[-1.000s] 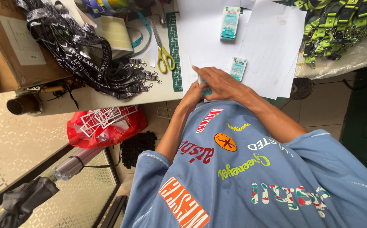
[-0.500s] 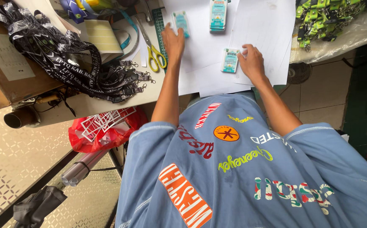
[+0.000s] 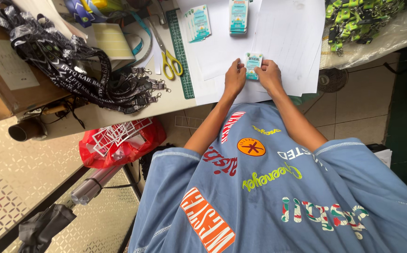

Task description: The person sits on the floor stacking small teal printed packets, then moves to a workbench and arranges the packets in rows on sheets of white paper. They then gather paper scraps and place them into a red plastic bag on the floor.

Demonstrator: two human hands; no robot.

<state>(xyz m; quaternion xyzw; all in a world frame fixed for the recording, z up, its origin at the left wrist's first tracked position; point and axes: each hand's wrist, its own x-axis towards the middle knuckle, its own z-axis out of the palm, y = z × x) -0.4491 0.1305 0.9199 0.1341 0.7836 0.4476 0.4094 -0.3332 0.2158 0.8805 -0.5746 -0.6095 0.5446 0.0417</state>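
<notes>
Here, the left hand [image 3: 234, 77] and right hand [image 3: 269, 75] pinch a small card [image 3: 253, 65] between closed fingers over white paper [image 3: 288, 42]; its long axis runs away from the person. A red bag [image 3: 119, 143] holds white frames.

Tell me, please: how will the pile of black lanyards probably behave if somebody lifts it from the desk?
The black lanyards lie in loose tangled loops, so they would likely hang limp and come up as one clump. Their metal clips cluster at one end, so that end probably feels heavier and may snag the scissors nearby.
</notes>
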